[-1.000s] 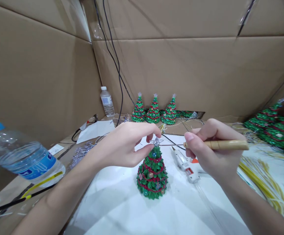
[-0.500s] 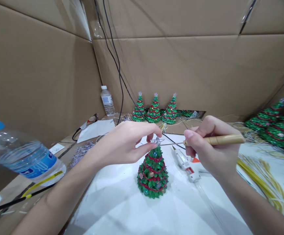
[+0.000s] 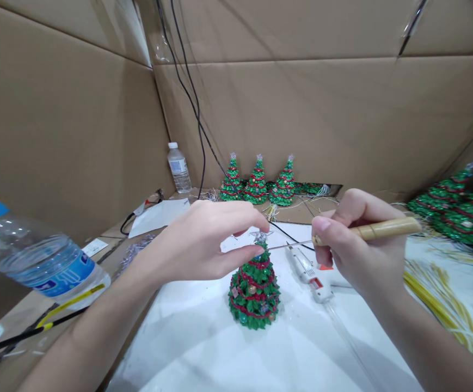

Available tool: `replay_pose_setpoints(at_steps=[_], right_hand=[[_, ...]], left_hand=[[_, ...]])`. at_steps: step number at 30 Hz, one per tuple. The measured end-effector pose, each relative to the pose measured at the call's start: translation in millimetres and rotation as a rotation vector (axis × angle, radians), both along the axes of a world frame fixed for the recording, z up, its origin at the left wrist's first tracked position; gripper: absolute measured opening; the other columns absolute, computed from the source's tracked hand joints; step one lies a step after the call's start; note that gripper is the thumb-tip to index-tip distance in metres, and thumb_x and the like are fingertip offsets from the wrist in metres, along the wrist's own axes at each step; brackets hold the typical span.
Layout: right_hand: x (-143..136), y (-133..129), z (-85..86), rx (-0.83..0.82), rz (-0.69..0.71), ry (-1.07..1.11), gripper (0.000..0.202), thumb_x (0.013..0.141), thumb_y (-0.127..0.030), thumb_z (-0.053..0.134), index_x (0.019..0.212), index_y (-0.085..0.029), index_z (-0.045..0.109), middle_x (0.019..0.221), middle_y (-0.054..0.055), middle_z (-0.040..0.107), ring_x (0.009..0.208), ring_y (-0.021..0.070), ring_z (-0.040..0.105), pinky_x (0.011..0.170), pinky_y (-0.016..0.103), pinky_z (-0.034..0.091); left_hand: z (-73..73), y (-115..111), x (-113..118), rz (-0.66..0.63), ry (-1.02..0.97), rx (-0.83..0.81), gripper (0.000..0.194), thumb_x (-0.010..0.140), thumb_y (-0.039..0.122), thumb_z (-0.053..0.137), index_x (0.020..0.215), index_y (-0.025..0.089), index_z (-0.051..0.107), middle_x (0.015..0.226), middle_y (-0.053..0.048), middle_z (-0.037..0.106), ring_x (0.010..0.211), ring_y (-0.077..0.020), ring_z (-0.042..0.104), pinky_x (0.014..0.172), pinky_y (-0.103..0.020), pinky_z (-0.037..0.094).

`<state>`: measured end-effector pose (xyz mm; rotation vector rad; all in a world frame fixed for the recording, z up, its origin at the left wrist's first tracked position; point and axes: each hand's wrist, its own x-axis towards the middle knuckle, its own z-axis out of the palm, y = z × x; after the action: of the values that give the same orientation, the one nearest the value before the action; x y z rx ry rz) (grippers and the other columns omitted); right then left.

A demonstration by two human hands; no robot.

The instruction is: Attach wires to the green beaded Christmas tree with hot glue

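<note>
A small green Christmas tree (image 3: 255, 294) with red garlands and tiny ornaments stands upright on the white work surface. On its tip sits a clear star (image 3: 260, 236). My left hand (image 3: 203, 239) is curled around the treetop, thumb against the tree just below the star and fingers behind it. My right hand (image 3: 358, 245) grips the wooden handle of an awl (image 3: 387, 228). The awl's thin metal shaft points left, its end reaching the treetop close to my left thumb. The very tip is hard to make out.
A white glue gun (image 3: 307, 272) lies right of the tree. Beyond stand several finished-looking trees (image 3: 256, 182); more trees (image 3: 465, 212) fill the right. Yellow-white wires (image 3: 440, 305) lie at right. A large bottle (image 3: 56, 267) is at left, a smaller bottle (image 3: 179, 169) behind.
The awl's shaft now reaches across to the treetop, and my right hand has shifted slightly right. My left thumb has dropped from the star to just below it.
</note>
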<state>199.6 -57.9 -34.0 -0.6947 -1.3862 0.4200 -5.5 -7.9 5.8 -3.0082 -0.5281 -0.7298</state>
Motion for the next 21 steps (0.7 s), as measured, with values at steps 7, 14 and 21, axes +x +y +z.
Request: replay_pose_setpoints(at_steps=[7, 14, 21], right_hand=[[-1.3, -0.7, -0.4, 0.001, 0.016, 0.073, 0.029, 0.079, -0.016, 0.066, 0.06, -0.023, 0.045, 0.041, -0.008, 0.054, 0.029, 0.0083, 0.047, 0.028, 0.02, 0.033], [3.0, -1.8, 1.0, 0.036, -0.025, 0.115, 0.029, 0.082, -0.012, 0.061, 0.062, -0.024, 0.043, 0.04, -0.009, 0.051, 0.029, 0.0082, 0.045, 0.027, 0.02, 0.032], [12.0, -1.2, 0.0, 0.025, -0.146, -0.124, 0.034, 0.077, -0.015, 0.066, 0.054, -0.023, 0.043, 0.042, -0.008, 0.049, 0.033, 0.0086, 0.046, 0.031, 0.024, 0.031]], left_hand=[[3.2, -1.5, 0.8, -0.042, -0.015, -0.048, 0.014, 0.089, 0.016, 0.052, 0.086, 0.016, 0.065, 0.073, 0.0, 0.062, 0.06, -0.0081, 0.05, 0.057, -0.021, 0.036], [4.5, 2.1, -0.8, 0.083, -0.046, -0.02, 0.012, 0.087, 0.017, 0.053, 0.078, 0.016, 0.061, 0.069, 0.002, 0.061, 0.059, -0.0077, 0.051, 0.054, -0.019, 0.034], [4.9, 8.4, -3.8, 0.305, -0.041, 0.035, 0.026, 0.091, 0.026, 0.047, 0.069, 0.016, 0.057, 0.059, 0.002, 0.053, 0.053, -0.0091, 0.044, 0.05, -0.021, 0.03]])
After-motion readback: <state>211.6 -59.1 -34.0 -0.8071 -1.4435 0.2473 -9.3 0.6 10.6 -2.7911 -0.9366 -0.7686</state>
